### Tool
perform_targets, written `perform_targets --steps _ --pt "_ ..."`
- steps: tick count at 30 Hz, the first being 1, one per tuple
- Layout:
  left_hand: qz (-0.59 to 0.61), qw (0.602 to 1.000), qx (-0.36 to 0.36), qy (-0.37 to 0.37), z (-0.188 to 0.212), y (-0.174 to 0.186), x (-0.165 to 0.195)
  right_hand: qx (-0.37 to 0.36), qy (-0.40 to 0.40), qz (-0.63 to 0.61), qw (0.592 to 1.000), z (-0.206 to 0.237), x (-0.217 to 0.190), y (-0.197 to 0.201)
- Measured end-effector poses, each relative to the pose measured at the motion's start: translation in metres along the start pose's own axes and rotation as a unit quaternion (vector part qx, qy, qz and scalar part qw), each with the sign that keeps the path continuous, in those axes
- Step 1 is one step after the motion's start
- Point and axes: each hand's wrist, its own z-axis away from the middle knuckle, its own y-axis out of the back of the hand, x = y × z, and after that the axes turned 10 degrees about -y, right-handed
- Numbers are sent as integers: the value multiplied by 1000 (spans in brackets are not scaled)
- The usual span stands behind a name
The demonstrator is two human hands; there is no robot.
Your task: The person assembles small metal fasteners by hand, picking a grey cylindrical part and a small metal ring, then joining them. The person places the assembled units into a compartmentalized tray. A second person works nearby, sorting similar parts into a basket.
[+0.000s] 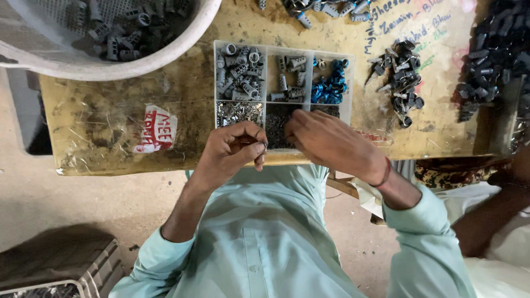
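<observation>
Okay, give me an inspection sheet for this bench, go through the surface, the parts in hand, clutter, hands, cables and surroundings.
Surface: worn yellowish wooden board, scratched, with a red-and-white sticker and handwriting.
Job's things: clear compartment tray with grey plastic parts, blue parts, shiny metal bits and dark small pieces.
Clutter: loose pile of key-like pieces; heap of black parts at the board's edge.
Grippers: left hand pinches something small, too small to tell; right hand reaches over the tray's near row.
Cables: nothing seen.
Surroundings: white basket of grey parts, concrete floor, another person's arm.
</observation>
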Motion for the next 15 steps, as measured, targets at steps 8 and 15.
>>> perform_targets --steps 8,15 --pt "3 1000 -7 -3 0 0 -2 43 -95 -200 974 23 -5 1" --pt "-8 1000 -5 -18 0 0 -1 146 -116 -237 954 46 4 4"
